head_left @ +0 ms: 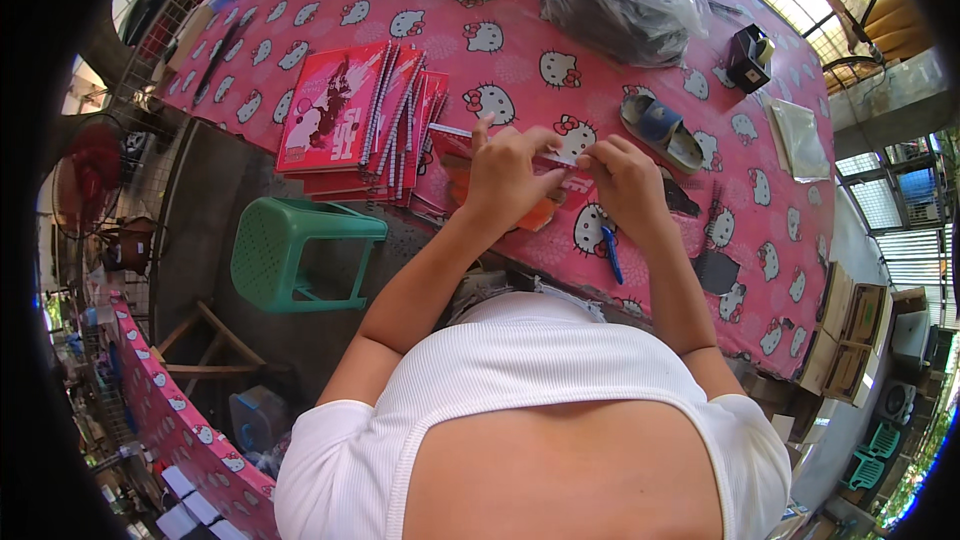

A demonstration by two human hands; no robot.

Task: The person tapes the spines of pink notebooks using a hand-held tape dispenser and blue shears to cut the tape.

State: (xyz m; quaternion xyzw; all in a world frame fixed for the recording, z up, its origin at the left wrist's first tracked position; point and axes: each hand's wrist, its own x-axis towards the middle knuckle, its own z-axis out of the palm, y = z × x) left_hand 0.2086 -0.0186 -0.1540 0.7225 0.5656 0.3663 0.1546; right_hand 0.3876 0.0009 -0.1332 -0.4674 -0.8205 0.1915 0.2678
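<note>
Both hands work at the near table edge, close together. Left hand point(505, 172) is curled, fingertips pinching the top edge of a red spiral-bound notebook point(455, 155) that lies flat on the pink cartoon-cat tablecloth point(520, 0). Right hand point(630, 180) is also curled, pinching the same edge from the other side, next to a thin pale strip point(555, 162) that runs between the two hands. Looks like a two-point grip to keep that edge taut and aligned; exactly what the fingertips clamp is too small to tell.

An orange sheet point(535, 217) sticks out under the left wrist. A blue pen point(611, 252) lies just below the right wrist, within easy reach. A fanned stack of matching red notebooks point(350, 110) sits left of the hands, spirals facing them. A blue-grey sandal point(660, 130) lies right of the hands, a clear plastic bag bundle point(625, 0) farther back. A green plastic stool point(290, 250) stands on the floor at left.
</note>
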